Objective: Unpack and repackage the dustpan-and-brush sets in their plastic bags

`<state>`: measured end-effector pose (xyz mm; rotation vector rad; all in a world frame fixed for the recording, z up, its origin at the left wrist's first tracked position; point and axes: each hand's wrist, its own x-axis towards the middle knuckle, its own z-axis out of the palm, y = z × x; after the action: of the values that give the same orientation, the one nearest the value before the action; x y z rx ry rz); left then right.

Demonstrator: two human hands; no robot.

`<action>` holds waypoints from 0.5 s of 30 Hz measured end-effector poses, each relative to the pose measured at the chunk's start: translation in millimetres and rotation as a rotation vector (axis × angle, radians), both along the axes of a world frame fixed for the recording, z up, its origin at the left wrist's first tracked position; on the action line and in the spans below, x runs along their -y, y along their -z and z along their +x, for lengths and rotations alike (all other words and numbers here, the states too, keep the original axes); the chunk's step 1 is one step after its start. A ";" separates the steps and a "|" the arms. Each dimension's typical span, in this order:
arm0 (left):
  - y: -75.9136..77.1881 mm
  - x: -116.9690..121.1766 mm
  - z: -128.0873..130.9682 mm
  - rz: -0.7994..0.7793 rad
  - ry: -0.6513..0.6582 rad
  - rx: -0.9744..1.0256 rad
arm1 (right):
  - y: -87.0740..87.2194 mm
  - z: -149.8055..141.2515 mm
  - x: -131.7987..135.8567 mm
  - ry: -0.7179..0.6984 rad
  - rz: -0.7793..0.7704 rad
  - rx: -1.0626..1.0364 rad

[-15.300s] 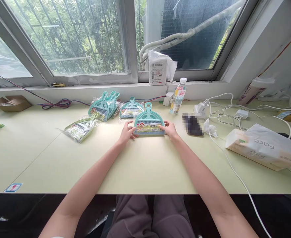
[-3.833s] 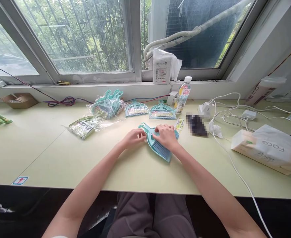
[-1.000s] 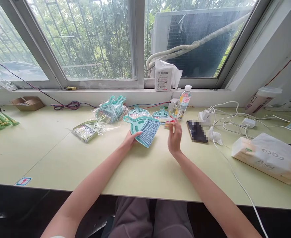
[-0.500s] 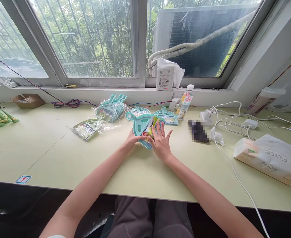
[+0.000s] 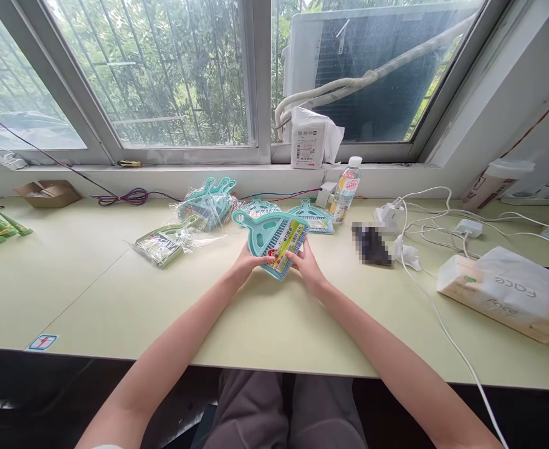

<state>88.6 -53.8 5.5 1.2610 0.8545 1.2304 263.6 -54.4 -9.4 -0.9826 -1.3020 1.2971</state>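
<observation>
I hold a small teal dustpan with a brush (image 5: 265, 236) tilted up above the pale green table (image 5: 115, 299), its handle pointing up and left. A yellow and green label card (image 5: 287, 240) lies across the blue bristles. My left hand (image 5: 248, 262) grips the pan's lower left edge. My right hand (image 5: 306, 263) pinches the lower right edge, fingers on the label.
Two more teal dustpan sets (image 5: 312, 218) lie behind, with a pile of wrapped ones (image 5: 207, 202) and a green wrapped set (image 5: 162, 242) to the left. A water bottle (image 5: 346, 189), a phone (image 5: 370, 244), white cables (image 5: 442, 215) and a tissue pack (image 5: 503, 293) sit at right.
My right hand brought the label card from the table onto the bristles, pressed it flat, and now grips the pan's edge. My left hand kept hold of the pan.
</observation>
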 end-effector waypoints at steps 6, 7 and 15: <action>8.8 -6.8 1.5 0.026 0.006 -0.067 | 6.2 4.5 -8.4 -0.059 -0.166 -0.262; 11.6 -10.3 0.6 0.041 -0.060 -0.097 | 7.0 5.5 -9.7 -0.044 -0.163 -0.286; 12.8 -38.9 -61.4 0.441 -0.745 -1.006 | 10.2 11.4 -14.0 0.095 -0.210 -0.396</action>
<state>27.1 -14.9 -7.3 2.0787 1.9836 1.3627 275.0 -40.5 -19.6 -0.8626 -0.8208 1.4858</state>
